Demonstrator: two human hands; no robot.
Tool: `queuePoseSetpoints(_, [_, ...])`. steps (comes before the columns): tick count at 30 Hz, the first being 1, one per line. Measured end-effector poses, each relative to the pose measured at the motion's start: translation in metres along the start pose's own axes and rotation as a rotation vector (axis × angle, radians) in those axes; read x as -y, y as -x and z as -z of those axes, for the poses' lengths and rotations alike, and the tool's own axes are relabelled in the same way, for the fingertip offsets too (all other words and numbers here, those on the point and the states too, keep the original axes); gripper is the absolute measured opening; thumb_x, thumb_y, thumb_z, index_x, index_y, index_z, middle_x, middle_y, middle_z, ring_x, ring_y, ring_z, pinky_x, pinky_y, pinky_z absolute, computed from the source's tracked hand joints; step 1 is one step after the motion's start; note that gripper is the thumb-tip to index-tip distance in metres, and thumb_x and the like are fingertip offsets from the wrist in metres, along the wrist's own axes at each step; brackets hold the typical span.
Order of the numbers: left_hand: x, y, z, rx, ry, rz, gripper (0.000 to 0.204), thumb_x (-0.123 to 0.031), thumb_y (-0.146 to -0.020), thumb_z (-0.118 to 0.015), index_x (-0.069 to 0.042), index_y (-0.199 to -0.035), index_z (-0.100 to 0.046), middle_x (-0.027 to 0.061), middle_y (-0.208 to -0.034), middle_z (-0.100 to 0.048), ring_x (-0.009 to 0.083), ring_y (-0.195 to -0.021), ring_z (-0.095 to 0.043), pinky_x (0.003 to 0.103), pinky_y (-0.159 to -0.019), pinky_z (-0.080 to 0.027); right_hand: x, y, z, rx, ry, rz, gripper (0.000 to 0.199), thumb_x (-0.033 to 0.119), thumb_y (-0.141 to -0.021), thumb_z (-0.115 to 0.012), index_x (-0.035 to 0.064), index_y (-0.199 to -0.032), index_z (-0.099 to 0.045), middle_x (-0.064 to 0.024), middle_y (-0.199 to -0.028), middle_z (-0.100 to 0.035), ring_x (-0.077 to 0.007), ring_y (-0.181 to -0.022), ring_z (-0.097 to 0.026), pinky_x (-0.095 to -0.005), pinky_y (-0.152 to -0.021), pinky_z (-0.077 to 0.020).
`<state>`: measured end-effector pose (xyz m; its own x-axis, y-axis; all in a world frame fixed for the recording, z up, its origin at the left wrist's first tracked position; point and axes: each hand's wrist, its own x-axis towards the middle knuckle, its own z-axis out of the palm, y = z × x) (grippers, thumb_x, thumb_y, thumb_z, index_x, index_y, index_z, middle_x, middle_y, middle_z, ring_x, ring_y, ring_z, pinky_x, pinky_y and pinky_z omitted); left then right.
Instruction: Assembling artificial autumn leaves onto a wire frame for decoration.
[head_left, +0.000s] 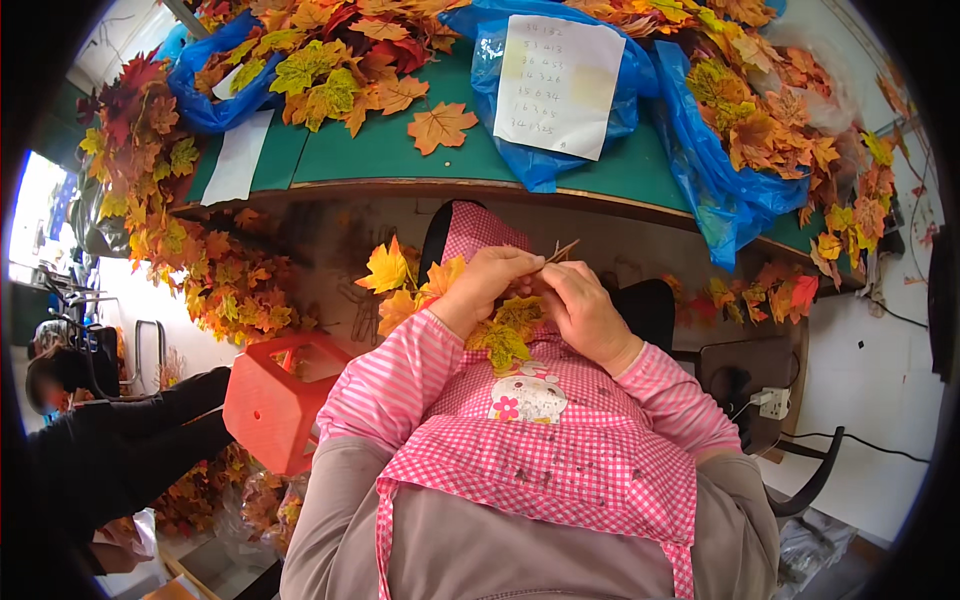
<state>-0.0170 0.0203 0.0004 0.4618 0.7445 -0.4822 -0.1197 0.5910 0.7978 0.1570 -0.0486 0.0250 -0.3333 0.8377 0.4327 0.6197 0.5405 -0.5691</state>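
Over my lap, my left hand and my right hand meet with fingertips nearly touching, both pinched closed. Thin brown stems poke out between the fingertips, pointing up and to the right. Artificial maple leaves hang around the hands: a yellow-orange leaf left of my left wrist, and a yellow-green leaf below the fingers, against the pink checked apron. My fingers partly hide where leaves and stems join.
A green table ahead carries heaps of artificial leaves, blue plastic bags and a handwritten paper sheet. Leaf garlands hang at its left. A red plastic stool stands left, near another person's dark-clothed legs.
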Motion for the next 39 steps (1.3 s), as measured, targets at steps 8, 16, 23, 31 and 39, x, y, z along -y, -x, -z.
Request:
queuePoseSetpoints(8, [0.002,0.010,0.000,0.099,-0.271,-0.239,0.018,-0.011,-0.088,-0.066,0.003,-0.099,-0.069,0.0048,-0.084,-0.068,0.0104,-0.076,-0.063,0.025,-0.069,-0.051,-0.006,-0.017,0.039,-0.164,-0.104,-0.120,0.018,0.003,-0.085,-0.059,0.0024,-0.102,-0.065,-0.0129,-0.103,-0.067,-0.0314,-0.094,-0.063,-0.0398,-0.088,-0.0478])
queuePoseSetpoints(16, [-0.022,0.019,-0.004,0.086,-0.468,-0.308,0.015,-0.008,-0.090,-0.065,0.002,-0.101,-0.066,0.0035,-0.090,-0.068,0.0084,-0.081,-0.063,0.022,-0.072,-0.051,-0.046,-0.021,0.039,0.139,-0.597,-0.482,0.010,0.007,-0.092,-0.059,0.0007,-0.096,-0.065,-0.0033,-0.090,-0.068,-0.0127,-0.082,-0.063,-0.0263,-0.078,-0.0490])
queuePoseSetpoints(23, [-0.001,0.001,-0.016,0.017,-0.676,-0.691,0.023,-0.011,-0.087,-0.064,-0.002,-0.108,-0.067,0.0110,-0.093,-0.071,0.0195,-0.085,-0.069,0.030,-0.075,-0.053,-0.050,-0.018,0.033,0.008,-0.609,-0.466,0.015,0.007,-0.093,-0.061,-0.0020,-0.102,-0.070,-0.0042,-0.091,-0.071,-0.0089,-0.080,-0.064,-0.0243,-0.075,-0.0523])
queuePoseSetpoints(31, [0.000,-0.005,-0.029,-0.072,-0.466,-0.563,0.018,-0.007,-0.089,-0.066,-0.001,-0.106,-0.070,0.0066,-0.093,-0.070,0.0117,-0.085,-0.064,0.025,-0.075,-0.050,-0.048,-0.002,0.044,0.030,-0.486,-0.493,0.019,0.011,-0.091,-0.063,0.0001,-0.105,-0.069,-0.0074,-0.089,-0.073,-0.0116,-0.082,-0.067,-0.0266,-0.074,-0.0524])
queuePoseSetpoints(39, [0.004,-0.014,-0.023,0.050,-0.310,-0.352,0.014,-0.004,-0.089,-0.066,0.001,-0.102,-0.071,0.0029,-0.092,-0.068,0.0090,-0.082,-0.062,0.022,-0.071,-0.049,-0.044,-0.026,0.139,0.037,-0.220,-0.487,0.018,0.015,-0.087,-0.066,-0.0005,-0.095,-0.069,-0.0070,-0.088,-0.070,-0.0122,-0.078,-0.064,-0.0268,-0.072,-0.0508])
